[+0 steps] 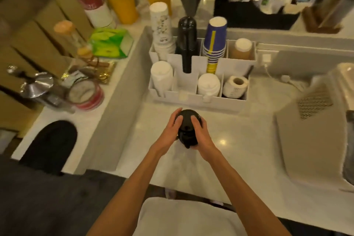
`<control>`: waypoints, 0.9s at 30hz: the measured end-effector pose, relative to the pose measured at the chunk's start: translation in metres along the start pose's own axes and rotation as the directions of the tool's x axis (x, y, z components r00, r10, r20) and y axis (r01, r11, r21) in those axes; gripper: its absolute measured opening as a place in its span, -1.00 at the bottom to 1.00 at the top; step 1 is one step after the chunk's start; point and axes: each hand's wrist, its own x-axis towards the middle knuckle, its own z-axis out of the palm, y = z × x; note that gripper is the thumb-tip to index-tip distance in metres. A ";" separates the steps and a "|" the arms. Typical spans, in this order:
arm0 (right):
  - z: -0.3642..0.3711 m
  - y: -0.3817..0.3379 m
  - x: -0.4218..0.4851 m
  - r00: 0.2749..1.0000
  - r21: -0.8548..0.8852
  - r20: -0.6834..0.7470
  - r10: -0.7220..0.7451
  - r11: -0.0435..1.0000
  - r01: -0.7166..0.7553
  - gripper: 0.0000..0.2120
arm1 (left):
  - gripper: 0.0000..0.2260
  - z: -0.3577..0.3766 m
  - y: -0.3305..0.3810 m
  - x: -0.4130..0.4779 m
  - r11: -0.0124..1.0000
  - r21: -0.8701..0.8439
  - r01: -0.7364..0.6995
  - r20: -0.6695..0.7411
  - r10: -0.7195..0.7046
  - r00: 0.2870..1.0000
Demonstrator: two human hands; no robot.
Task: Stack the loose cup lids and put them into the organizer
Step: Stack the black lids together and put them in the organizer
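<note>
Left hand (173,130) curled round the left side of the black lid stack (188,130), right hand (201,134) curled round its right - 2 hands gripped it. Stack sat mid-worktop (239,140), near the organizer (193,99) front wall - resting or lifted, couldn't tell.
</note>
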 end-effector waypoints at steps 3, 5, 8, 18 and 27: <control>0.000 -0.002 0.003 0.999 -0.021 0.045 0.008 1.000 -0.007 -0.49 | -0.65 -0.003 -0.001 -0.002 0.998 0.030 -0.055 0.023 0.054 0.998; -0.003 -0.002 0.003 0.997 -0.028 0.073 0.020 0.999 -0.018 -0.48 | -0.66 -0.001 -0.004 -0.002 0.997 0.029 -0.072 0.022 0.071 0.997; -0.004 -0.003 0.004 0.998 -0.049 0.062 0.033 0.998 -0.030 -0.48 | -0.65 -0.003 -0.009 0.002 0.999 0.002 -0.053 0.031 0.053 0.998; -0.020 0.012 -0.004 0.976 0.143 0.125 0.180 0.970 -0.198 -0.24 | -0.16 -0.023 -0.034 0.022 0.962 -0.169 0.213 0.137 -0.191 0.972; 0.013 0.041 -0.008 0.991 0.256 0.120 0.053 0.963 -0.082 -0.07 | -0.27 -0.033 -0.007 0.057 0.949 -0.006 0.314 0.263 -0.301 0.917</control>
